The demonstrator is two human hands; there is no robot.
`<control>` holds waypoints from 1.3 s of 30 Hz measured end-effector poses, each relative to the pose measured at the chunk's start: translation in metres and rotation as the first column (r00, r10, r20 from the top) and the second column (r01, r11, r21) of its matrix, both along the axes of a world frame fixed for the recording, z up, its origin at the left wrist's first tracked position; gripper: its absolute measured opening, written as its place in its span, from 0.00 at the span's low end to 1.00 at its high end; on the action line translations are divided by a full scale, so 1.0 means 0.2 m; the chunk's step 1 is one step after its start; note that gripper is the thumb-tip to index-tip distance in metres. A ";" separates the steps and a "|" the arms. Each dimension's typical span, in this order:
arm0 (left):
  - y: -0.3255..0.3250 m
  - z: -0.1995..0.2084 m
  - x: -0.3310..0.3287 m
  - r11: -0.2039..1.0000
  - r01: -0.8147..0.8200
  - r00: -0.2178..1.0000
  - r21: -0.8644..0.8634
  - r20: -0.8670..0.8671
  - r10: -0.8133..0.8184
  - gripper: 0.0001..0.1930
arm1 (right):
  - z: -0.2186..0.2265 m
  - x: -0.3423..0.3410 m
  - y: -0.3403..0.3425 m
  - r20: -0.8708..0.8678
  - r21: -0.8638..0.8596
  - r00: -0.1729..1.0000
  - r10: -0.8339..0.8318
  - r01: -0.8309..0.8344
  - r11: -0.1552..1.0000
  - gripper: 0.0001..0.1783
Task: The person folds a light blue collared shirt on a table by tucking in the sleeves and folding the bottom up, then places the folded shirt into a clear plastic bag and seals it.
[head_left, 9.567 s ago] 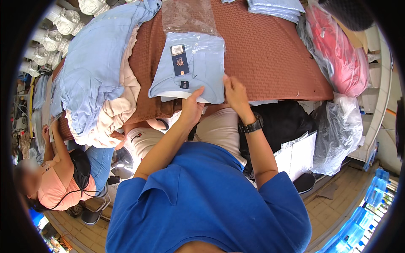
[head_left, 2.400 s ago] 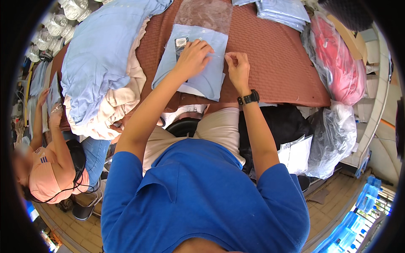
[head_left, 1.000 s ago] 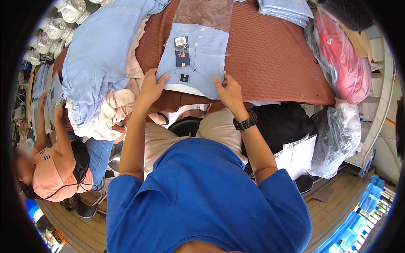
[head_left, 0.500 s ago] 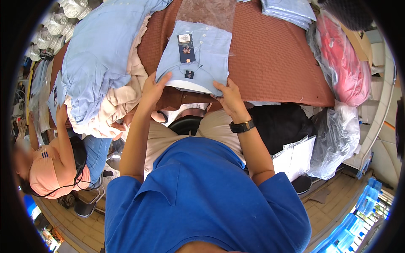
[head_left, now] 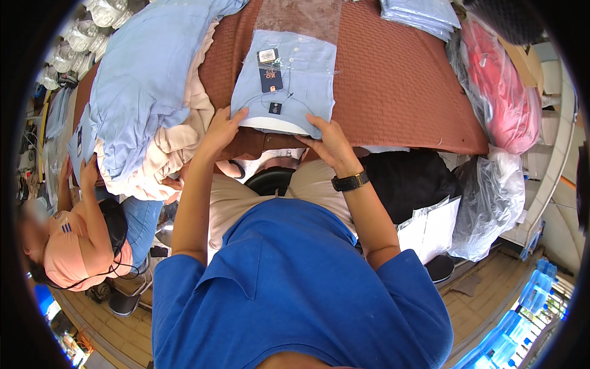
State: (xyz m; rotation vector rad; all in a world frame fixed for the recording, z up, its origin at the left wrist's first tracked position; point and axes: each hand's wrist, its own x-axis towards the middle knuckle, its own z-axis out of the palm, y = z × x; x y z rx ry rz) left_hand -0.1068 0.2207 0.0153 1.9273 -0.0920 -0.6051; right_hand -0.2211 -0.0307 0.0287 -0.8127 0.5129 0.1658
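A folded light blue shirt (head_left: 310, 80) lies in front of me at the table's near edge, partly inside a clear plastic bag (head_left: 297, 18) whose slack end stretches away from me. On the shirt are a dark hang tag (head_left: 269, 72) with a white sticker and a small dark label near the collar. My left hand (head_left: 222, 130) pinches the near left corner, thumb on top. At the near right corner, my right hand (head_left: 330, 142) has its thumb on top and its fingers partly hidden beneath the edge.
Light blue garments (head_left: 144, 80) are heaped left on the brown-covered table (head_left: 399, 92), over beige cloth. Bagged blue shirts (head_left: 421, 17) are stacked far right, beside bagged red items (head_left: 501, 86). A co-worker (head_left: 83, 246) at left handles another shirt. Black cloth (head_left: 409, 187) lies right of my legs.
The shirt has shifted slightly, and my right thumb now presses farther in on its corner with the fingers lower. The co-worker's hands have moved on the other shirt.
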 end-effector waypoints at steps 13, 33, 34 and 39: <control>0.06 0.09 -0.01 0.981 -0.119 0.975 -0.152 -0.203 0.087 0.38 | 0.02 0.01 -0.01 0.071 0.276 0.997 -0.042 0.020 0.961 0.22; -0.34 0.04 -0.19 0.169 -0.649 0.754 -0.742 -0.656 0.015 0.22 | 0.03 0.02 -0.01 0.097 0.233 0.995 -0.024 0.000 0.973 0.22; -0.35 -0.04 -0.18 0.192 -0.599 0.793 -0.777 -0.608 0.015 0.20 | 0.03 0.02 -0.01 0.093 0.231 0.996 -0.017 -0.005 0.973 0.22; -0.43 -0.02 -0.23 0.410 -0.402 0.916 -0.819 -0.357 0.184 0.16 | 0.01 0.01 0.00 0.077 0.178 0.997 -0.026 0.012 0.984 0.22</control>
